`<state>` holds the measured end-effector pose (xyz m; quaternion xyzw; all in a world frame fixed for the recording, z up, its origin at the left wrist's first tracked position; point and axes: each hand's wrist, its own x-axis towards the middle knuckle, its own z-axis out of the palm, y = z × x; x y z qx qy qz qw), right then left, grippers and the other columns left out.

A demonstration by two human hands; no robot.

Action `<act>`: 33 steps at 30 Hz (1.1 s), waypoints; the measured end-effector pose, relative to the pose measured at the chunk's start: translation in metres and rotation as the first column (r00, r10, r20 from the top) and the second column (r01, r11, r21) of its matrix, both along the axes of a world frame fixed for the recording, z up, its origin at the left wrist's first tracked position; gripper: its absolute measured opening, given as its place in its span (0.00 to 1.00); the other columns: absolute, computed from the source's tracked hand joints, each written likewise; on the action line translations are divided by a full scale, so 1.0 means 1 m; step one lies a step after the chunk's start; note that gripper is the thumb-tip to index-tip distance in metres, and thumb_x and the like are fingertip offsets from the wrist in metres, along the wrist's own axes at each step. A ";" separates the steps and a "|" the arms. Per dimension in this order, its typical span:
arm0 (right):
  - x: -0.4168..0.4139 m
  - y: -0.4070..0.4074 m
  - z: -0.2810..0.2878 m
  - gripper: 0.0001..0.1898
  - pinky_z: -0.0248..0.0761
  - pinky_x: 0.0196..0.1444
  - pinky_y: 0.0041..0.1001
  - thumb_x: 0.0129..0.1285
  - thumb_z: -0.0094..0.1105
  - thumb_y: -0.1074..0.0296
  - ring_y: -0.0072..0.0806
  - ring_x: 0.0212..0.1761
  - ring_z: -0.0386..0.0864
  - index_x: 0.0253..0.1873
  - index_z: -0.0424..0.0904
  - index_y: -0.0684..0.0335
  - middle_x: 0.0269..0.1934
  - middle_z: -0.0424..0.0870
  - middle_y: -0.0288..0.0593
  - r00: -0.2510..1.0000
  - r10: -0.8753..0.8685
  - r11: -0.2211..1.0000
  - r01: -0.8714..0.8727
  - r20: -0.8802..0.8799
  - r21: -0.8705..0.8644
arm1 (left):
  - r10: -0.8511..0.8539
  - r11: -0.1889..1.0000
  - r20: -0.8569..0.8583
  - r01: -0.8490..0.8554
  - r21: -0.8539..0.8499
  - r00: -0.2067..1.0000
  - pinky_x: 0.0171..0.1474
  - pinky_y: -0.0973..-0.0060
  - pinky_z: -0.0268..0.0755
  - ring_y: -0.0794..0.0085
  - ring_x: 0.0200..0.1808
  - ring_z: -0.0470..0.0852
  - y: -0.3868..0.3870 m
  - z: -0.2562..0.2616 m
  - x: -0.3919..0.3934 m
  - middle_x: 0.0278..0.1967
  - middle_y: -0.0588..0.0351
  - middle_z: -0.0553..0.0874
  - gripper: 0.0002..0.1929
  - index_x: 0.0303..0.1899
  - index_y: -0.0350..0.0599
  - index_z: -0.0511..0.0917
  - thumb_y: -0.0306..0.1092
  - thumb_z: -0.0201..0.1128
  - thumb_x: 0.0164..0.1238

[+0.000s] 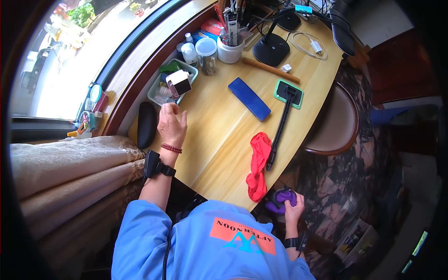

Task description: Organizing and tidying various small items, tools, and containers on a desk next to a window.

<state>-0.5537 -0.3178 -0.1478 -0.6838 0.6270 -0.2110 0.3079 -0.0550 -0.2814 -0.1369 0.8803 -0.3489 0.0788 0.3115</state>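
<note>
My left hand, a beaded bracelet at its wrist, is over the desk at the near end of a pale plastic basket. Its fingers are curled, its thumb stands apart, and nothing shows in it. A boxy white, pink and black item sits on top of the basket's contents. Off the desk's near right edge, my right hand grips a bunched purple cloth with dark parts. Near that edge lies a crumpled red cloth, beside a black-handled wiper with a green-rimmed pad. A dark blue case lies mid-desk.
Behind the basket stand a lidded clear jar and a white pen pot. A wooden rod lies before the black lamp base. A black case is by the curtain; a chair stands at right.
</note>
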 end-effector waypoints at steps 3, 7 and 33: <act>-0.004 0.004 0.000 0.20 0.76 0.58 0.34 0.50 0.64 0.80 0.41 0.49 0.84 0.51 0.86 0.66 0.45 0.84 0.47 1.000 -0.012 1.000 0.012 0.005 0.001 | -0.473 0.881 0.025 0.473 0.008 0.881 0.51 0.63 0.75 0.58 0.49 0.81 -0.045 0.010 -0.047 0.46 0.54 0.82 0.17 0.50 0.46 0.77 0.26 0.70 0.60; 0.002 0.007 0.007 0.20 0.75 0.59 0.33 0.50 0.63 0.81 0.39 0.50 0.84 0.51 0.86 0.66 0.46 0.84 0.46 0.998 -0.039 0.999 0.038 0.051 0.020 | -0.694 0.716 0.056 0.680 0.158 0.718 0.79 0.54 0.56 0.57 0.76 0.67 -0.132 -0.019 -0.070 0.73 0.53 0.72 0.34 0.71 0.48 0.68 0.23 0.65 0.62; 0.013 -0.011 0.000 0.18 0.73 0.59 0.31 0.52 0.64 0.81 0.35 0.49 0.81 0.50 0.84 0.69 0.46 0.81 0.43 0.972 -0.057 0.995 0.036 0.228 0.093 | -0.379 0.920 0.221 0.342 0.190 0.898 0.56 0.60 0.74 0.56 0.54 0.79 -0.022 -0.033 0.004 0.51 0.56 0.79 0.19 0.52 0.48 0.79 0.27 0.72 0.58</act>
